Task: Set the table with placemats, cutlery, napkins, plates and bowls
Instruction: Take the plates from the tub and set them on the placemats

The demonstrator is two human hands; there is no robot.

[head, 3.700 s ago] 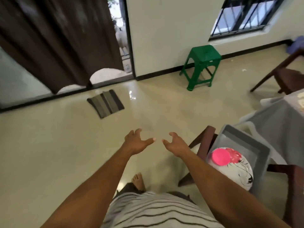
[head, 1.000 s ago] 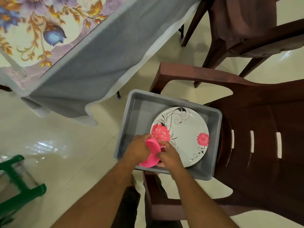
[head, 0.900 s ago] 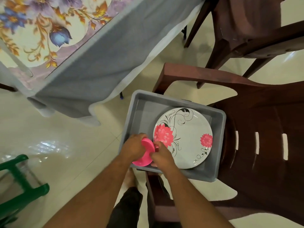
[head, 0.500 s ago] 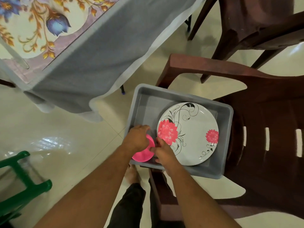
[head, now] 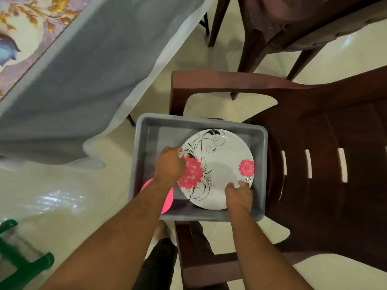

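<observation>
- Looking down from the head view, both hands are now on the white plate (head: 219, 164) with pink flowers, which lies inside the grey tub (head: 201, 122) on the seat of the brown chair (head: 335, 143).
- The left hand (head: 169, 164) curls its fingers over the left rim of the plate and grips it.
- The right hand (head: 238, 196) grips the near right rim, fingertips on the plate surface.
- Half a second ago both hands were together at the pink bowl (head: 166, 198); now they are apart, on opposite sides of the plate.
- The pink bowl is released and sits in the near left corner of the tub, partly hidden under the left forearm.
- The table with the grey and floral cloth (head: 83, 70) stands to the upper left, apart from the tub.
- A green stool (head: 25, 266) shows at the lower left corner.
</observation>
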